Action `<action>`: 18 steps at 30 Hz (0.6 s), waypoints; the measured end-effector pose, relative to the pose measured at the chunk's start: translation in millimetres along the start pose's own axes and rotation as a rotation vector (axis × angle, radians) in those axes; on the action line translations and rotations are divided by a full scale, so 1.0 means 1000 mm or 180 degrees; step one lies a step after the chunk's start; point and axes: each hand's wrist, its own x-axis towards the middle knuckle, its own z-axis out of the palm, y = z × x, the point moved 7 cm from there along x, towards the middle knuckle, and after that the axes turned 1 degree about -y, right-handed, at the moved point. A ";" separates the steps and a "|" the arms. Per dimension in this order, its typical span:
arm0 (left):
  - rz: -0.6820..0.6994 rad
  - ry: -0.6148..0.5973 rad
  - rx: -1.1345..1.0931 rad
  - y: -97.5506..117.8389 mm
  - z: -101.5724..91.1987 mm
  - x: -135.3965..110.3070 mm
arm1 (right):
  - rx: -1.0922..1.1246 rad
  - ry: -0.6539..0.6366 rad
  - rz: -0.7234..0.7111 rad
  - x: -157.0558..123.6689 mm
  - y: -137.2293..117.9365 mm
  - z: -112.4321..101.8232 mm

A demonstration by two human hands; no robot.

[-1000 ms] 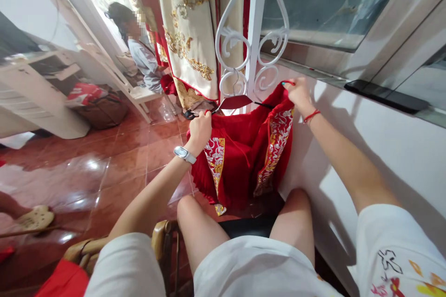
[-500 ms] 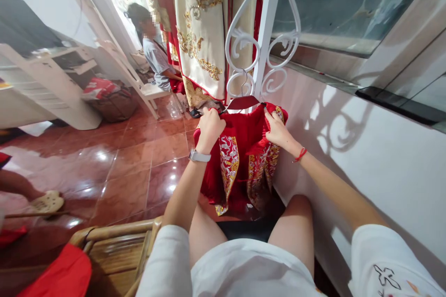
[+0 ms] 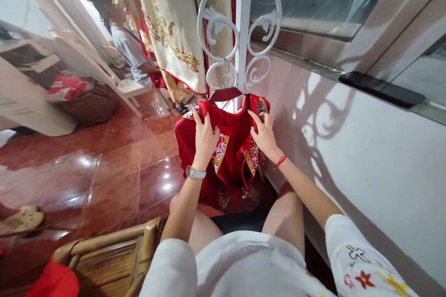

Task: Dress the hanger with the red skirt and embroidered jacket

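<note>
A red jacket with embroidered gold, white and red panels hangs in front of me on a dark red hanger. The hanger's metal hook is at the white scrolled ironwork. My left hand, with a watch on its wrist, has its fingers on the jacket's left shoulder and collar, with red cloth between them. At the opposite side of the collar, my right hand holds the edge of the front panel between thumb and fingers. The jacket's lower part droops between my knees, in shadow.
White scrolled ironwork stands behind the jacket, beside a cream curtain-like cloth with gold trim. A white wall is close on my right. A bamboo seat with red cloth sits lower left. Another person sits further back.
Both hands have moved from the jacket's shoulders beside the hanger down onto its collar and front edges. The hanger shows more freely above the collar. The view has shifted slightly right.
</note>
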 end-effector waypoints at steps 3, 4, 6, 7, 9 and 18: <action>0.0201 -0.0154 -0.0307 -0.009 0.016 -0.033 | 0.0267 -0.0127 0.0132 -0.035 -0.010 0.028; 0.0146 -0.0171 -0.0381 -0.013 0.023 -0.048 | 0.0347 -0.0486 0.0208 -0.048 -0.012 0.048; -0.0125 -0.0112 -0.0447 -0.021 0.035 -0.083 | 0.0213 -0.1372 0.0480 -0.076 -0.009 0.091; -0.0287 -0.0069 -0.0440 -0.025 0.042 -0.101 | 0.0019 -0.1725 0.0667 -0.089 -0.003 0.110; -0.0577 -0.0008 -0.0393 -0.032 0.053 -0.136 | -0.0285 -0.2092 0.0961 -0.105 0.010 0.138; -0.1319 -0.0291 -0.0963 -0.042 0.100 -0.226 | 0.1239 -0.1054 0.2444 -0.088 0.052 0.211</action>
